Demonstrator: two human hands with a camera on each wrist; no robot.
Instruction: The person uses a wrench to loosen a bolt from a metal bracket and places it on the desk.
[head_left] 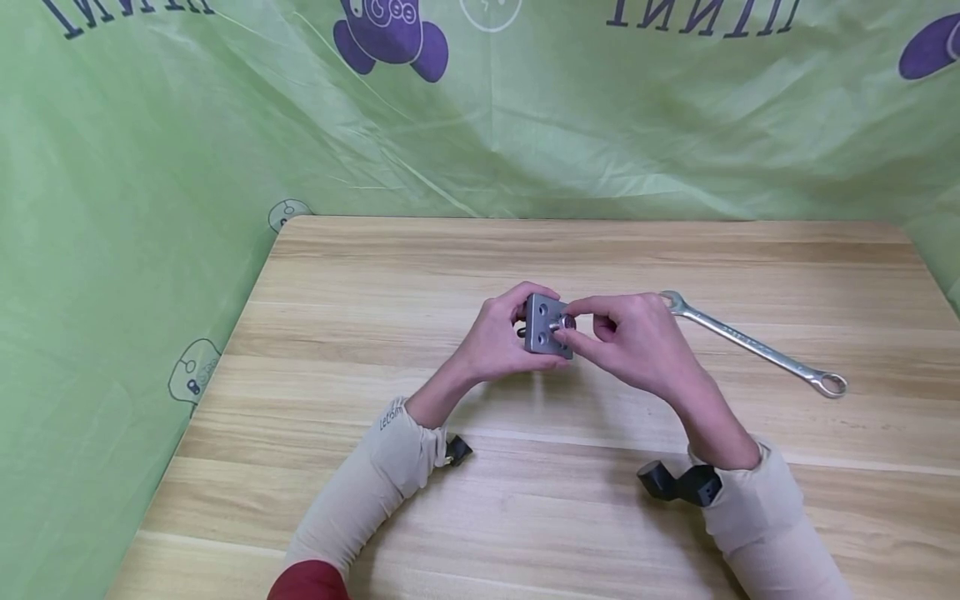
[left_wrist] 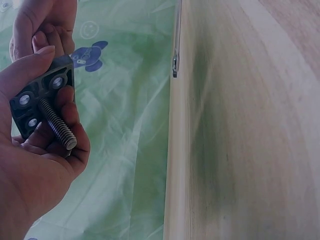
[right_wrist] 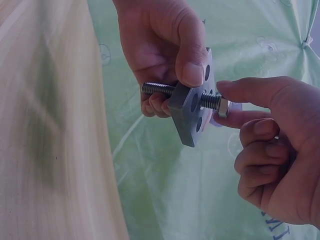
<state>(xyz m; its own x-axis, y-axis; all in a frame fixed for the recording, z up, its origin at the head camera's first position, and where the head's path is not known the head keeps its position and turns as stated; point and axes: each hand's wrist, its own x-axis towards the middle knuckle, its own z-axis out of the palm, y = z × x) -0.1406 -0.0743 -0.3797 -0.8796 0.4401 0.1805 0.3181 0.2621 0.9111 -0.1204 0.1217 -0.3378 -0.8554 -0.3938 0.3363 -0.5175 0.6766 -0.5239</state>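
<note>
A grey square metal plate (head_left: 534,327) with holes near its corners is held above the table in my left hand (head_left: 501,335). The left fingers and thumb grip it by its edges. Through the middle of the plate runs a threaded hex bolt (right_wrist: 210,101). Its shank end (left_wrist: 59,125) sticks out on the left-hand side, while the hex head (right_wrist: 224,107) stands some way off the other face. My right hand (head_left: 641,340) pinches that head between thumb and index finger, the other fingers curled in.
A combination wrench (head_left: 750,341) lies on the wooden table (head_left: 420,275) to the right of the hands. Green printed cloth (head_left: 525,142) hangs behind the table and along its left. Black wrist devices (head_left: 678,483) sit at the beige sleeves (head_left: 375,483).
</note>
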